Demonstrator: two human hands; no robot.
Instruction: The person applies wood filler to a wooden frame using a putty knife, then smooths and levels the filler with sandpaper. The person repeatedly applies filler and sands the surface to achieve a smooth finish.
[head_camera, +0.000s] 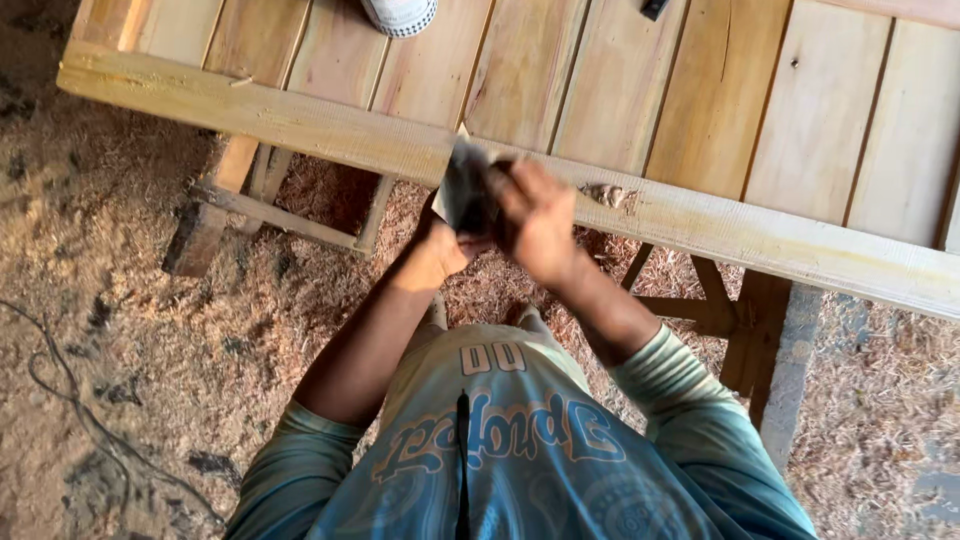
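Both my hands meet at the near edge of a wooden panel (700, 110) made of pale planks. A dark, folded sheet, like sandpaper (462, 188), is held between them against the panel's front rail (300, 120). My left hand (445, 240) grips it from below. My right hand (538, 222) closes over its right side; motion blur hides the fingers. A rough knot or chipped spot (606, 194) shows on the rail just right of my right hand.
The panel rests on wooden trestles (735, 310) over a floor covered in sawdust and shavings (130, 280). A checked cap-like object (400, 14) and a small dark item (654, 8) lie on the far planks. A thin cable (70, 400) runs across the floor at left.
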